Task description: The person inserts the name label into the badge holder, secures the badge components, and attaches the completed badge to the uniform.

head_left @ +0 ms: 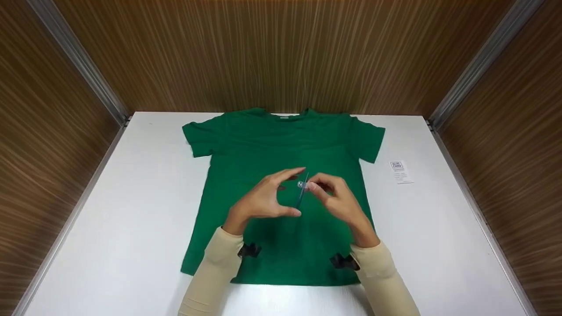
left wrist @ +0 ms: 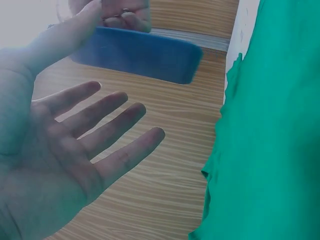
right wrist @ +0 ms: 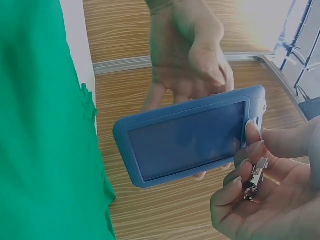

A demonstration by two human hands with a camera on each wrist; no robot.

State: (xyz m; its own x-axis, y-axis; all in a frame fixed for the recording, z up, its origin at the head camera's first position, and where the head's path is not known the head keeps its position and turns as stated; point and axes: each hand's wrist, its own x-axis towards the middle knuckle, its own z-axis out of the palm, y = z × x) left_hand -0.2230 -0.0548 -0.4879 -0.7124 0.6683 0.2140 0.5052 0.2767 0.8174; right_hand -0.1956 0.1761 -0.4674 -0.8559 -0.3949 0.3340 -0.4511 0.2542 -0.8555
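A blue badge holder (right wrist: 190, 140) with a dark window panel is held above the spread-out green T-shirt (head_left: 285, 145). My right hand (head_left: 340, 197) pinches the holder's short end between thumb and fingers. A metal clip (right wrist: 256, 179) lies against those same fingers. In the head view the badge holder (head_left: 301, 197) appears edge-on, between both hands. My left hand (head_left: 263, 199) is beside it, thumb and fingers apart and nearly straight. In the left wrist view its thumb overlaps the blue badge holder (left wrist: 142, 55); whether it touches cannot be told.
A white printed paper slip (head_left: 400, 172) lies on the white table (head_left: 439, 228), right of the shirt. Wood-patterned panels (head_left: 281, 57) wall in the back and both sides, with metal rails at the corners.
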